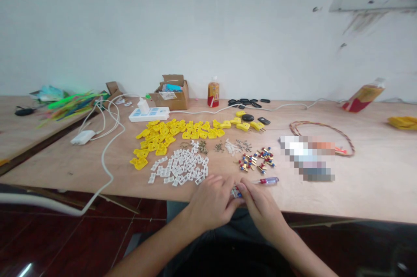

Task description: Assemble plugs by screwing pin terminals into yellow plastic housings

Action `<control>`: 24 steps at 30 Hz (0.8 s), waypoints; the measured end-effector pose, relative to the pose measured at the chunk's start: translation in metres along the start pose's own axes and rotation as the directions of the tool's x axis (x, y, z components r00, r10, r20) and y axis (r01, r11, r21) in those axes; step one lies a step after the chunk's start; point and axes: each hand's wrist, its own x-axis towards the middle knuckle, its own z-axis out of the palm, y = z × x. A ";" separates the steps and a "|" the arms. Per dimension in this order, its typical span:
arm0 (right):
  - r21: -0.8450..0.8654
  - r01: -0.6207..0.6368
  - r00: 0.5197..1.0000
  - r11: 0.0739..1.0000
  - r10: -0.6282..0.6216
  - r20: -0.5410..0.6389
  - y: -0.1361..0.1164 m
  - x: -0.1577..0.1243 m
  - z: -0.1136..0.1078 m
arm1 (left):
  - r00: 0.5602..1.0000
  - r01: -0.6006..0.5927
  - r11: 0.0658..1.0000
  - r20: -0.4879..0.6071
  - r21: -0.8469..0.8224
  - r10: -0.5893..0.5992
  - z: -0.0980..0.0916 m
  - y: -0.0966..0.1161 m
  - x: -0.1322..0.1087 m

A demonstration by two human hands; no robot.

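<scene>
At the table's front edge my left hand point(213, 201) and my right hand point(262, 203) meet, fingers closed. Between them shows a small white plastic part point(233, 191) with red and blue bits at its right side; the fingers cover most of it. The left fingers grip the white part, while the right thumb and fingers press on a small red-and-blue-ended pin against it. Just beyond the right hand lies a screwdriver point(269, 180) with a clear purplish handle. Loose brass pins with red and blue ends point(257, 159) and a heap of white plastic parts point(184, 166) lie ahead.
Yellow plug shells point(159, 136), small screws point(203, 146) and black oval pieces point(248, 117) lie farther back. A white power strip point(150, 114), cardboard box point(177, 97) and drink bottle point(213, 92) stand behind. A twisted cable point(321, 125) loops at right; a white cord point(104, 159) crosses at left.
</scene>
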 end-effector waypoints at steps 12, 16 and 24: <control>0.199 -0.129 0.991 0.971 0.132 -0.002 0.003 -0.001 -0.006 | 0.983 0.091 0.897 -0.104 -0.432 -0.149 -0.019 -0.009 -0.010; 0.207 -0.145 0.989 0.968 0.144 0.017 0.003 -0.001 -0.006 | 0.978 0.114 0.933 -0.127 -0.342 -0.166 -0.017 -0.024 -0.001; 0.202 -0.170 0.985 0.964 0.160 0.064 -0.001 0.002 -0.010 | 0.987 0.102 0.994 -0.129 0.032 -0.097 -0.010 -0.036 0.032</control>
